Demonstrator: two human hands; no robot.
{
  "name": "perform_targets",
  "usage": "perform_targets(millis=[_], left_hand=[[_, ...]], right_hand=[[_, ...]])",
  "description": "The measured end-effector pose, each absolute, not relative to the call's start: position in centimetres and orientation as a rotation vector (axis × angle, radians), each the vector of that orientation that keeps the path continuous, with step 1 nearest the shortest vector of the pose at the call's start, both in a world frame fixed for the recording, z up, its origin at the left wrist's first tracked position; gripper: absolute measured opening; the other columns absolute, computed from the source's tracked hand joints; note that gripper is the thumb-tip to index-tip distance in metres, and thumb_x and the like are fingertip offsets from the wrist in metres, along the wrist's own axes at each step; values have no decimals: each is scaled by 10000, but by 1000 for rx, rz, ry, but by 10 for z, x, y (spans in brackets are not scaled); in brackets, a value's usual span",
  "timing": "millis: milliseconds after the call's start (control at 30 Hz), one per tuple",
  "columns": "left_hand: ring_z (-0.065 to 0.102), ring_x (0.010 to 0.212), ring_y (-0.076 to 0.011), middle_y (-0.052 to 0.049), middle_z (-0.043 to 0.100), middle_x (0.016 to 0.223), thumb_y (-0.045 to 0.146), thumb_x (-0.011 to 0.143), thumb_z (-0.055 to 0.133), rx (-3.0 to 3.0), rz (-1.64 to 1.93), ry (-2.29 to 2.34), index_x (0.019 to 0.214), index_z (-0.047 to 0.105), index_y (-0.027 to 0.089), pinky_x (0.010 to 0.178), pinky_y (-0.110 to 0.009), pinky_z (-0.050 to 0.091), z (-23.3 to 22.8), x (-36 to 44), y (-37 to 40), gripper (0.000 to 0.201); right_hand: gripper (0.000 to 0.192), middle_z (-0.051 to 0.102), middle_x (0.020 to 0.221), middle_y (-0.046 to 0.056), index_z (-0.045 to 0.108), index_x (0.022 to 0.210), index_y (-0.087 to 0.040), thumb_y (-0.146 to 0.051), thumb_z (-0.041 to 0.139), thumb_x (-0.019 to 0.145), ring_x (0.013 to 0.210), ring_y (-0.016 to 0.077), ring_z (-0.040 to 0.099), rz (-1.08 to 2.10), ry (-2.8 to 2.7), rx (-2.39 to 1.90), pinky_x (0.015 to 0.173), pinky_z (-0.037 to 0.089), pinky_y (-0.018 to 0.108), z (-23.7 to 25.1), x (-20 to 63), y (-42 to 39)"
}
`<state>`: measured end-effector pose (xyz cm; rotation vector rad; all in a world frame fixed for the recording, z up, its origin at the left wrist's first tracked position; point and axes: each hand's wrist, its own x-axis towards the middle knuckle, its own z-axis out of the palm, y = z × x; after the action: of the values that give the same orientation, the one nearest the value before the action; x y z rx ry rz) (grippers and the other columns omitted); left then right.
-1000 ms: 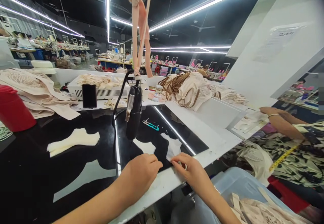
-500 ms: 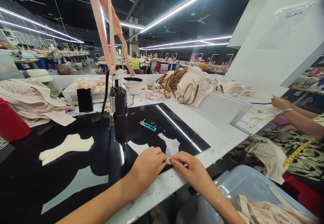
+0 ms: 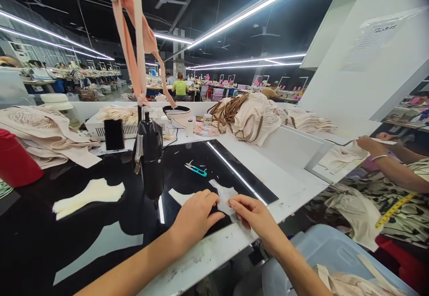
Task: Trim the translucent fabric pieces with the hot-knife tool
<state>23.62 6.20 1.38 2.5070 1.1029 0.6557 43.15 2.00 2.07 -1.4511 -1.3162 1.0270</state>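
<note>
- Left hand point(image 3: 196, 218) and right hand point(image 3: 254, 215) are meeting on a small white fabric piece point(image 3: 224, 196) lying at the near edge of the black counter point(image 3: 40, 247), just inside the white rim.
- Left fingers are curling down onto the piece's left side; right fingers are pinching its near right edge. Whether either grip is fully closed, I cannot tell.
- Risk: the piece is sitting on glossy glass, so it is likely sliding or creasing if one hand is pulling harder than the other.
- Risk: the black hanging tool point(image 3: 149, 155) is dangling on its cord just beyond the left hand; a raised wrist could be knocking it and setting it swinging.
- Risk: the teal thread snips point(image 3: 195, 168) are lying open toward the counter's far side, near enough for a sleeve or fabric to be snagging.
- Risk: the piece is so near the front edge that it could be slipping off into the plastic bin point(image 3: 321, 260) below.
- Counts: one hanging tool, one pair of snips, one stack of cream cut pieces point(image 3: 87, 194) at the left, one red container point(image 3: 16, 157), one phone point(image 3: 114, 134) standing at the far edge.
- A co-worker's arm point(image 3: 385, 164) is working at the right, well apart.
</note>
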Motion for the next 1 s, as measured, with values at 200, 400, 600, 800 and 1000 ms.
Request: perform_targets(millis=[200,400,600,800,1000], left_hand=[[640,893,-177,15,684,901,190,994,629,2516,661,1053,855,675,214,782,-286,467,19,242,68,148],[633,923,-201,-17,703,976,167,996,609,2609,621,1012,893,701,207,829,-323,478,15,238,72,144],[645,1060,-232,-41,737,1130,103,1000,553,2706,546,878,883,684,191,924,-366,493,13,239,74,196],[667,1012,-226,-57,745,991,107,991,497,2693,576,841,918,685,202,912,-356,522,11,240,76,223],[658,1079,-209,-44,737,1093,-42,851,415,2594,710,832,1053,664,203,980,-357,516,19,225,66,404]], right_hand=[[473,518,560,-44,754,744,-170,-642,783,720,452,75,406,1092,-1208,-1390,447,299,215,22,431,21],[470,651,645,9,762,774,-159,-599,873,651,494,99,512,1093,-994,-1269,419,382,208,27,437,33],[439,759,895,59,751,835,-180,-489,944,590,636,122,643,1028,-742,-1085,446,505,181,41,446,56],[387,757,917,17,731,840,-208,-426,952,609,624,86,635,938,-622,-931,453,513,137,68,451,57],[383,744,896,31,746,831,-194,-449,954,636,600,82,602,957,-731,-908,407,448,127,90,433,25]])
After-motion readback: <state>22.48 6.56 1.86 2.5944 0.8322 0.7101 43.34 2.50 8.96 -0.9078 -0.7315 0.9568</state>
